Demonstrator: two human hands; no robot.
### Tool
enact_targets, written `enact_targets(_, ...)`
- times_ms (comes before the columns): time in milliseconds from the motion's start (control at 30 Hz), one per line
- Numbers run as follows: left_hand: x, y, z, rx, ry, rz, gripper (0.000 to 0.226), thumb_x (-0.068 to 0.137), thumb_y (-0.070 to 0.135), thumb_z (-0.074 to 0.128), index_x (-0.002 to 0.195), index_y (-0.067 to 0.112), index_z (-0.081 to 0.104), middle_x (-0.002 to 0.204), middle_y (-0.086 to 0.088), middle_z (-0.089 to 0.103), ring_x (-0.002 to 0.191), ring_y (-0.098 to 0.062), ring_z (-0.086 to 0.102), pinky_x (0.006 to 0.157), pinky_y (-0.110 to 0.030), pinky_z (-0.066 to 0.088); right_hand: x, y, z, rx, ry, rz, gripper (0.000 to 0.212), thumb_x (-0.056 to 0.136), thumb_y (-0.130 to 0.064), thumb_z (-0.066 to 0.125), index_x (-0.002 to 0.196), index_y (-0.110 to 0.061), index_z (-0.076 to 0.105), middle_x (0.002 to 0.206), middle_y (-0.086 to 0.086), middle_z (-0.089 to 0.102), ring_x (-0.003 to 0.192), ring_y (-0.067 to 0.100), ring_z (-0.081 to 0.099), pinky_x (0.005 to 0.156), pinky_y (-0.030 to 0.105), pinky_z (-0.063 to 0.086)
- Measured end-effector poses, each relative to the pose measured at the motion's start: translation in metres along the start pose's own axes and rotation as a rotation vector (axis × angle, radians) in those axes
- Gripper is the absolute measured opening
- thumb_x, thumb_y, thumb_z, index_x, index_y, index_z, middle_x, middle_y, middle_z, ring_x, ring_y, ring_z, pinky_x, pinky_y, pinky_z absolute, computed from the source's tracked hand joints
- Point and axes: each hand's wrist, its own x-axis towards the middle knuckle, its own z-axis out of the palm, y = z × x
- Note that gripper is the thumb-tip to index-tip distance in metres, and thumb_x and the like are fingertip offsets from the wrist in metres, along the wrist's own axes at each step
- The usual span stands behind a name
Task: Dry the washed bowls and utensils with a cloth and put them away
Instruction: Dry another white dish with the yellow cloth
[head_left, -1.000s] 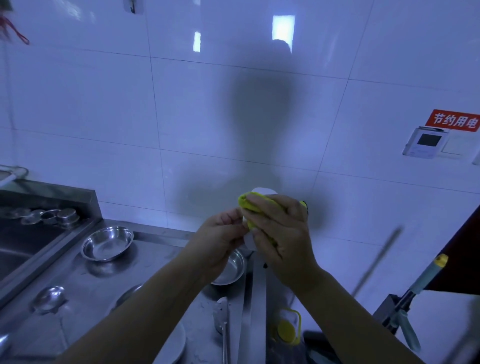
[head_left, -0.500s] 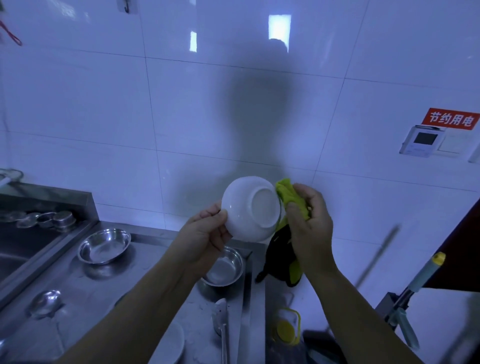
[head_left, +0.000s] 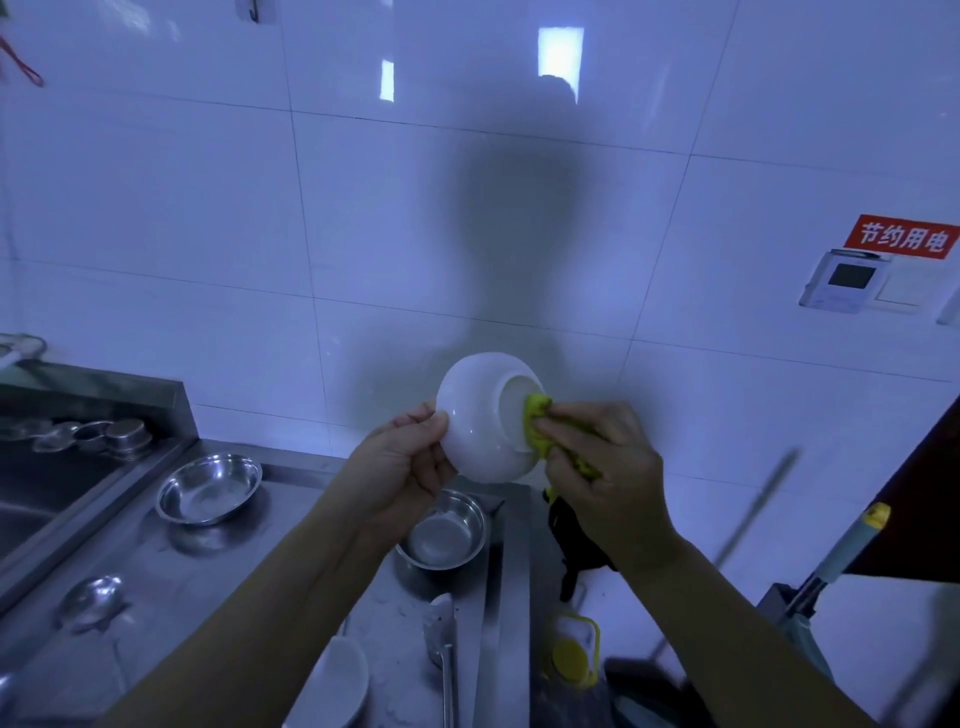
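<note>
- My left hand (head_left: 402, 475) grips the white bowl (head_left: 485, 415) by its rim, thumb on the outer wall and the other fingers curled behind the edge, out of sight.
- I hold the bowl up in front of the tiled wall (head_left: 208, 208), above the counter, tipped on its side so the underside and foot ring face me.
- My right hand (head_left: 605, 470) is bunched around the yellow-green cloth (head_left: 540, 426), fingers curled over it, pressing the wad against the right part of the bowl's base.
- A dark part of the cloth hangs down below my right wrist.
- On the steel counter (head_left: 234, 597) beneath my hands sits a small steel bowl (head_left: 444, 530), partly hidden by my left forearm.
- A wider steel bowl (head_left: 208, 488) stands further left, well apart from it, near the sink (head_left: 31, 493).
- A steel ladle head (head_left: 93, 597) lies at the left of the counter.
- Close to me lie a white dish (head_left: 332, 680) and a steel utensil (head_left: 441, 649), just beside each other.
</note>
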Motion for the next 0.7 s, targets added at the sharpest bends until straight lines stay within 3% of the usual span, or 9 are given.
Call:
enact_targets(67, -0.001, -0.001, 0.003, 0.004, -0.043, -0.017, 0.025, 0.082, 0.006, 0.049, 0.103, -0.001, 0.06, 0.086, -0.011, 0.068, 0.075, -0.014, 0.066, 0.071, -0.024, 0.056, 0.008, 0.002, 0.0, -0.029, 0.029, 0.028, 0.022, 0.084, -0.012, 0.058, 0.096, -0.005, 0.075, 0.1, 0.005, 0.067, 0.089, 0.023, 0.056, 0.081, 0.032, 0.049)
enact_targets(300, -0.001, -0.01, 0.015, -0.022, -0.008, -0.003, 0.022, 0.094, 0.0, 0.039, 0.104, -0.002, 0.058, 0.09, -0.013, 0.066, 0.074, -0.015, 0.068, 0.069, -0.024, 0.058, 0.014, -0.023, 0.018, -0.01, 0.091, 0.068, 0.023, 0.082, -0.013, 0.06, 0.099, -0.005, 0.074, 0.105, 0.004, 0.067, 0.093, 0.02, 0.055, 0.089, 0.02, 0.043)
enact_targets(500, -0.003, -0.006, 0.01, -0.096, 0.093, 0.022, 0.019, 0.095, 0.001, 0.039, 0.096, 0.003, 0.058, 0.084, -0.009, 0.069, 0.073, -0.015, 0.067, 0.066, -0.022, 0.058, 0.012, -0.021, 0.009, 0.022, 0.074, 0.045, 0.023, 0.08, -0.011, 0.06, 0.096, -0.005, 0.074, 0.1, 0.004, 0.065, 0.089, 0.022, 0.059, 0.084, 0.025, 0.048)
enact_targets(600, -0.004, -0.011, 0.019, -0.128, 0.085, 0.025, 0.021, 0.096, 0.002, 0.038, 0.097, 0.004, 0.059, 0.082, -0.008, 0.072, 0.071, -0.013, 0.069, 0.068, -0.022, 0.058, 0.03, -0.028, 0.013, 0.056, 0.107, 0.168, 0.03, 0.084, -0.02, 0.056, 0.106, -0.005, 0.071, 0.106, 0.002, 0.059, 0.097, 0.023, 0.058, 0.088, 0.031, 0.048)
enact_targets(700, -0.006, -0.018, 0.03, -0.157, 0.073, -0.001, 0.021, 0.096, 0.003, 0.037, 0.097, 0.006, 0.058, 0.073, -0.008, 0.071, 0.062, -0.013, 0.067, 0.062, -0.022, 0.056, 0.033, -0.039, 0.026, 0.007, -0.019, 0.159, 0.041, 0.09, -0.028, 0.048, 0.121, -0.005, 0.064, 0.12, 0.006, 0.059, 0.108, 0.021, 0.052, 0.095, 0.035, 0.044)
